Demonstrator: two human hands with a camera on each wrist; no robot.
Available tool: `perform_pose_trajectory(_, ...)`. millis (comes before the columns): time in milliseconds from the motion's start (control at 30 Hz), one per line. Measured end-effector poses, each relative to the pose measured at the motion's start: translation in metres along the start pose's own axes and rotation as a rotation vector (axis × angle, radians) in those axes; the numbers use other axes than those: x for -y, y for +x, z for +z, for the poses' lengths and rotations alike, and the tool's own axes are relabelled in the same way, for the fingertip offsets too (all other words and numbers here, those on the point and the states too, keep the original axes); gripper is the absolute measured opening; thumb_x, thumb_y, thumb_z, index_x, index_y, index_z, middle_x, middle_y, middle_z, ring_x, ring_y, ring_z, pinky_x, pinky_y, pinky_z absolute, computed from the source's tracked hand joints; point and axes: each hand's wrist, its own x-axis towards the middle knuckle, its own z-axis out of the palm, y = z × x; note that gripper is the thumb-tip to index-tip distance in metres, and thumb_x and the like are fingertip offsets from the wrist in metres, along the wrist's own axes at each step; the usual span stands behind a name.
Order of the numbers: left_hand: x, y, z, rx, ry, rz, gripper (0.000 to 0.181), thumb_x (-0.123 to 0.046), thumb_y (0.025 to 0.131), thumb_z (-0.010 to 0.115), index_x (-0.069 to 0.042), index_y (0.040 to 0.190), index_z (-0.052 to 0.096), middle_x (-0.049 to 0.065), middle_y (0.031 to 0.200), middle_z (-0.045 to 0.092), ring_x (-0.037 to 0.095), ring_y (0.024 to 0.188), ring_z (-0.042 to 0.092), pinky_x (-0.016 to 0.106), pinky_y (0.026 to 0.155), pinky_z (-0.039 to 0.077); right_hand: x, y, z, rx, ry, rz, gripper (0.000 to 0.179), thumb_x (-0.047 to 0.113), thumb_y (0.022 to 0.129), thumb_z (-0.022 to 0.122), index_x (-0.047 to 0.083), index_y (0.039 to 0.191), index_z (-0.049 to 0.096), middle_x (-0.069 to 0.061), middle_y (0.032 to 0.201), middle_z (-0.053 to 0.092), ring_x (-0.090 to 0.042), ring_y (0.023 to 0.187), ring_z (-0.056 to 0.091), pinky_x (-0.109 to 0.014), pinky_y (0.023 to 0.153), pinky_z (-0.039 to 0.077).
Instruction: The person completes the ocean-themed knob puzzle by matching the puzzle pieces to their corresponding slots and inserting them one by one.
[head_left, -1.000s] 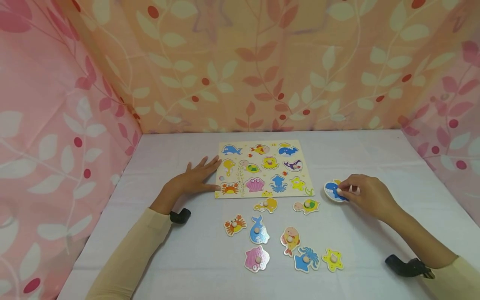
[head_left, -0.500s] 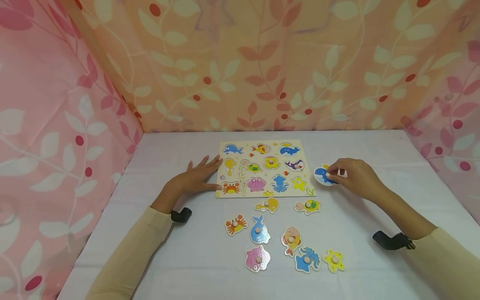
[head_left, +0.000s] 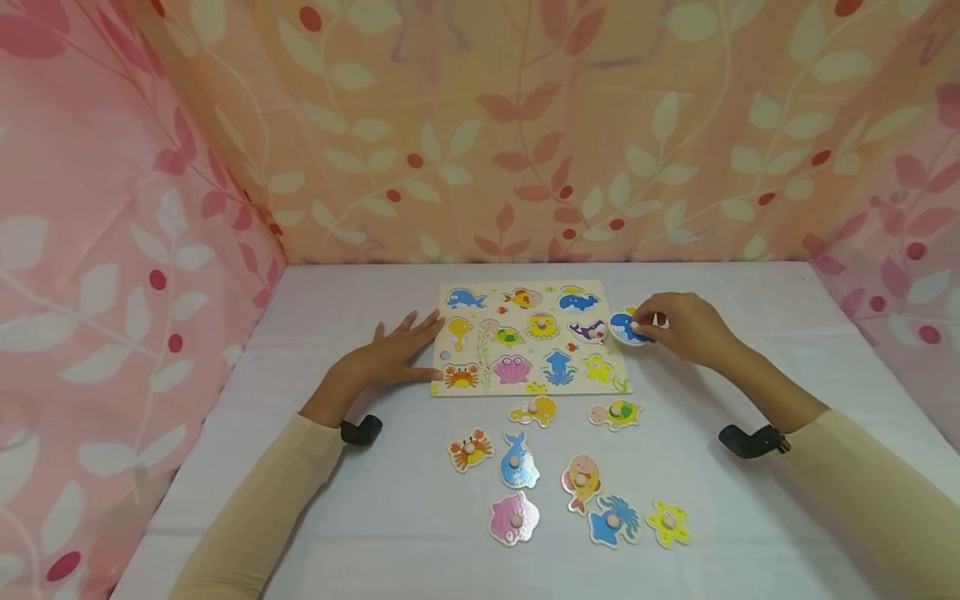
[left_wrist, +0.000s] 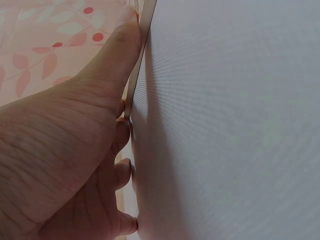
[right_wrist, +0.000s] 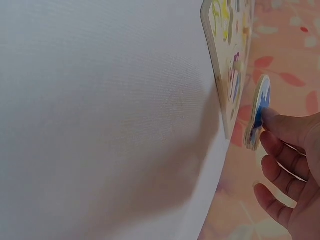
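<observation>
My right hand [head_left: 686, 329] pinches a blue whale puzzle piece [head_left: 624, 328] by its round wooden knob, at the right edge of the puzzle board [head_left: 621, 377]. In the right wrist view the whale piece [right_wrist: 261, 102] is raised off the white cloth, thumb and fingertip on it. Spread out flat, my left hand [head_left: 393, 354] touches the board's left edge with thumb and fingertips; in the left wrist view the thumb lies along the board's edge [left_wrist: 142, 45]. An octopus piece [head_left: 542, 326] and a purple-and-white piece [head_left: 588, 332], both with knobs, sit in the board.
In front of the board lie a seahorse [head_left: 534, 410], turtle [head_left: 615, 413], crab [head_left: 471, 450], light-blue dolphin-like piece [head_left: 518, 463], fish [head_left: 581, 482], pink shell [head_left: 514, 518], blue squid [head_left: 613, 522] and yellow starfish [head_left: 668, 523]. Patterned cloth [head_left: 480, 167] walls the table's back and sides.
My right hand has carried the whale piece leftward and away from me, from the table right of the board to beside its right edge. The left hand has stayed at the board.
</observation>
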Motion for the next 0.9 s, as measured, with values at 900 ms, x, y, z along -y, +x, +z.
perform_pose_trajectory(900,0.002,0.003,0.001,0.006,-0.014,-0.01,0.102,-0.065,0.088,0.066,-0.028,0.164,0.01,-0.005,0.171,0.001,0.032,0.156,-0.008,0.072,0.114,-0.008,0.007,0.066,0.012,0.077,0.053,-0.016,0.021,0.014,0.09,0.079,0.005,0.109,0.078,-0.006,0.094,0.073,-0.024,0.084,0.059,-0.041,0.08,0.053)
